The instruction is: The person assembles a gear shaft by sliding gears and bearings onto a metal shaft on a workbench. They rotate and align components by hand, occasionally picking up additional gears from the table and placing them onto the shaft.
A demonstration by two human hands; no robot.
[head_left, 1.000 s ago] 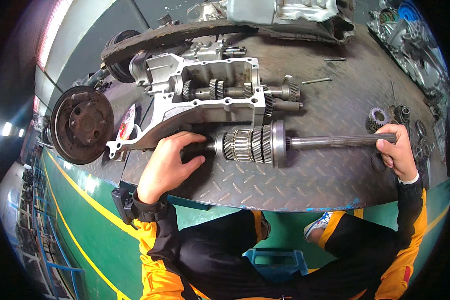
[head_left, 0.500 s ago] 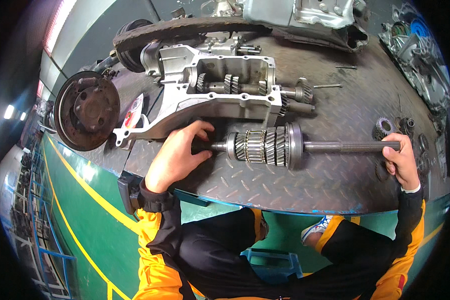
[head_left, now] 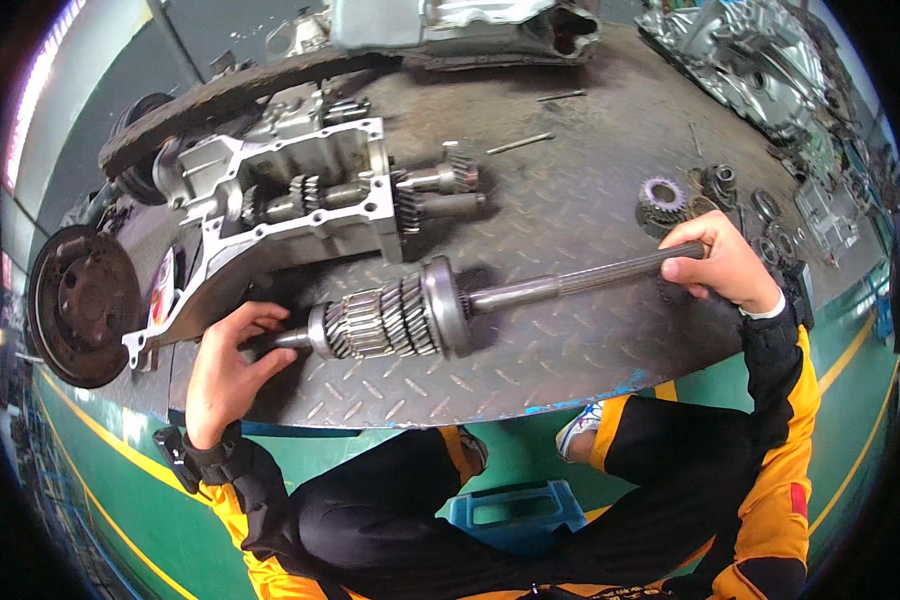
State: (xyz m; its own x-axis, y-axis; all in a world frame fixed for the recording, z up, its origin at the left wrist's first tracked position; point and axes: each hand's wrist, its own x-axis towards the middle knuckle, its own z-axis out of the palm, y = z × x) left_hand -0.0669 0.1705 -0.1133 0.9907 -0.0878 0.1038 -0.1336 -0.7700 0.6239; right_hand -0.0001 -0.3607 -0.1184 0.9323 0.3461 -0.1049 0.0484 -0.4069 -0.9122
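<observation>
A steel transmission shaft (head_left: 515, 293) lies across the near part of the table, with helical gears (head_left: 382, 318) and a wide ring toward its left end. My left hand (head_left: 232, 370) has its thumb and fingers around the thin left end, which is partly hidden there. At the other end, my right hand (head_left: 727, 262) grips the splined tip between thumb and fingers. Just behind the shaft sits an open aluminium gearbox housing (head_left: 315, 245). Inside it another geared shaft (head_left: 305, 196) runs lengthwise and sticks out on the right.
Loose gears (head_left: 662, 200) and rings stand beyond my right hand. A round rusty drum (head_left: 85, 305) is at the far left. Two metal pins (head_left: 520, 143) lie farther back, below a large silver casing (head_left: 460, 30). More castings (head_left: 745, 60) are piled at the back right. A blue stool (head_left: 515, 510) is below.
My view has turned to the right, so the table and parts appear shifted left and tilted. Both hands keep their places on the shaft's ends.
</observation>
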